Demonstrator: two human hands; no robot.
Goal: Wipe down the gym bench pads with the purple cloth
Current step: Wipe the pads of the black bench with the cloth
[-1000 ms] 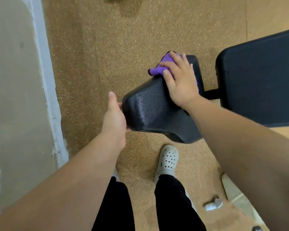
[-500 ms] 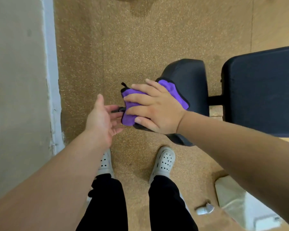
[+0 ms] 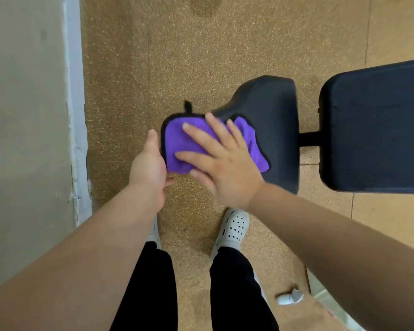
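The purple cloth, edged in black with a small black loop, lies over the narrow near end of the small black seat pad. My right hand presses flat on the cloth with its fingers spread. My left hand cups the tip of the pad at the cloth's left edge, thumb up and fingers curled underneath. The larger black back pad stands to the right, joined to the seat pad by a black bar.
A grey wall with a white skirting strip runs down the left. The speckled cork-coloured floor is below. My white clog stands under the pad. A small grey-white object lies at the lower right.
My right hand has slid the cloth from the wide end of the seat pad down to its narrow near end. My left hand let go briefly and now cups the tip again.
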